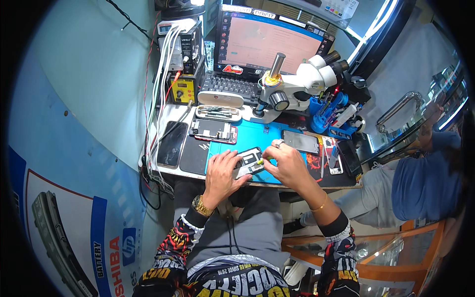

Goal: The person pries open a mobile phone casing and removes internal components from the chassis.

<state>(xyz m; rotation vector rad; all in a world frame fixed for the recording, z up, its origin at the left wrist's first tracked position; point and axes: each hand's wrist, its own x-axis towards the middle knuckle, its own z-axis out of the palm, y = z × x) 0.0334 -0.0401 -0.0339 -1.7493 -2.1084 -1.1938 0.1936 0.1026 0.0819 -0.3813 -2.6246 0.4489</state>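
An opened phone (250,159) with its inner parts bare lies at the near edge of a blue work mat (257,137). My left hand (221,173) is closed along the phone's left side, thumb at its lower edge, steadying it. Over the phone's right side, my right hand (286,163) pinches a small yellow-green thing (260,162); its kind is hidden by the fingers. A second opened phone (213,130) with a red edge rests at the mat's upper left. To the right of my right hand is a grey phone screen (303,142).
A microscope (297,86) stands behind the mat, before a keyboard (230,85) and monitor (272,39). An open tool case (217,114), a dark phone (173,143) and cables flank the left. A blue tool holder (326,116) and black phone (350,157) are right; another person (425,183) sits beyond.
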